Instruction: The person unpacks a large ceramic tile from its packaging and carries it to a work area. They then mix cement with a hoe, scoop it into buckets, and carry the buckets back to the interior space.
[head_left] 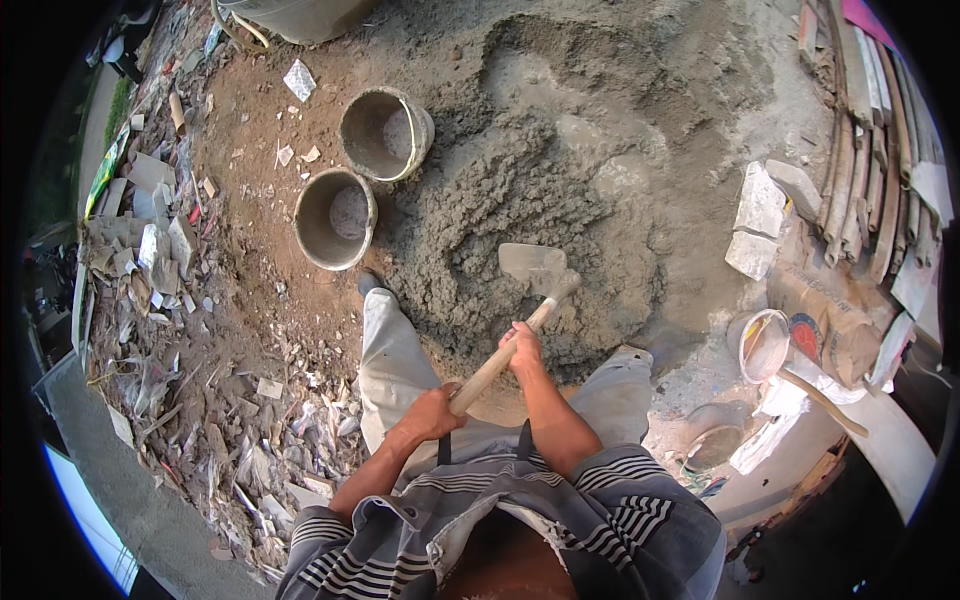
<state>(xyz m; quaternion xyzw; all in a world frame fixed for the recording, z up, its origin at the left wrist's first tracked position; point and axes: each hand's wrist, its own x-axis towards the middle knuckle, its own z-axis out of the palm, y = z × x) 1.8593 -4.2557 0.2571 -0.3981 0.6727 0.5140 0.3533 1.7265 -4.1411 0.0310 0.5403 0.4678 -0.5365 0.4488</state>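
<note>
A hoe [490, 381] with a pale wooden handle slants across in front of me, its flat grey blade [532, 261] over a heap of wet grey mortar [510, 190]. My left hand [431, 413] is wrapped round the handle near its rear end. Farther up the handle, closer to the blade, my right hand [521, 349] grips it too. The mortar lies lumpy between and beyond my feet, with a wetter, smoother patch to the right. Whether the blade's lower edge sits in the mortar I cannot tell.
Two mortar-stained buckets [336, 219] stand left of the heap, with a larger container [300, 15] behind. Broken rubble [155, 250] covers the left side. White blocks [755, 220], wooden poles [870, 180], a paper sack [825, 310] and a small white bucket [762, 345] are at the right.
</note>
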